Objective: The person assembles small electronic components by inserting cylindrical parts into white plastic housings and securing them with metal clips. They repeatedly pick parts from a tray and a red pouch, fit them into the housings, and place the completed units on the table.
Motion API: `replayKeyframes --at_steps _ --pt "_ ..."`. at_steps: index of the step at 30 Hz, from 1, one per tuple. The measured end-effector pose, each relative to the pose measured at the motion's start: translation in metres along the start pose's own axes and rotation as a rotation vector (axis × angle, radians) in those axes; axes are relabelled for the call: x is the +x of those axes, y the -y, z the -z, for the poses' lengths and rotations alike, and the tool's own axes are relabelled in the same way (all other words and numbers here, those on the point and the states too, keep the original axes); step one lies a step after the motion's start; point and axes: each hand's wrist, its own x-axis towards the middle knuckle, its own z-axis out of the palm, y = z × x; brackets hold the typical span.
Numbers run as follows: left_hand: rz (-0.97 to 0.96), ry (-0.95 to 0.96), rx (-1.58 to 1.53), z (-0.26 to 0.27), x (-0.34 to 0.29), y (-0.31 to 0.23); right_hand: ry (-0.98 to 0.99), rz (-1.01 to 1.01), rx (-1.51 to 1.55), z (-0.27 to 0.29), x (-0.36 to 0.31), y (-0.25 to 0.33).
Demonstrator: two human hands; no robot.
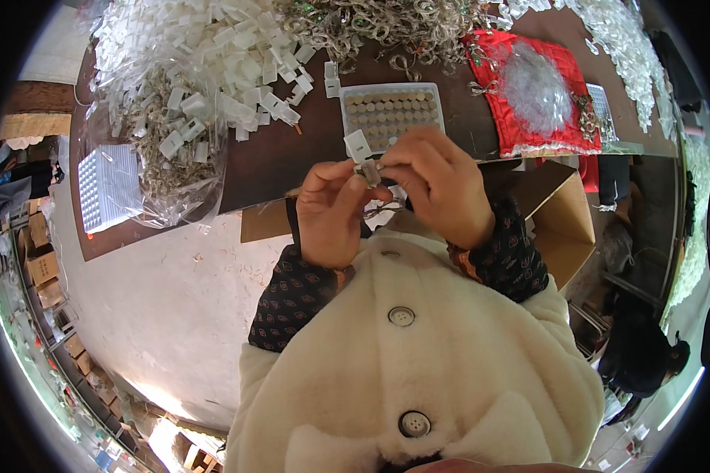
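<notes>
While the left hand [331, 217] grips a small translucent case [357, 147] between thumb and fingers, the right hand [443, 183] has its fingertips at the case's right side; whether they grip it cannot be determined. The case is positioned at the near side of the tray [390, 87].

Cream plush coat [481, 347], round dark-rimmed buttons [401, 316] down its middle, dark small-patterned sleeves [293, 303] at ten and one o'clock, orange-brown inner cuffs [468, 266]
</notes>
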Motion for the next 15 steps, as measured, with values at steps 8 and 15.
replayKeyframes --at_steps 8,15 --pt "0.007 0.050 0.018 -0.004 -0.004 -0.005 0.016 0.081 -0.002 0.002 0.000 0.015" --pt "0.136 0.054 -0.075 0.000 -0.004 0.000 -0.063 0.141 0.025 -0.006 -0.006 0.007"
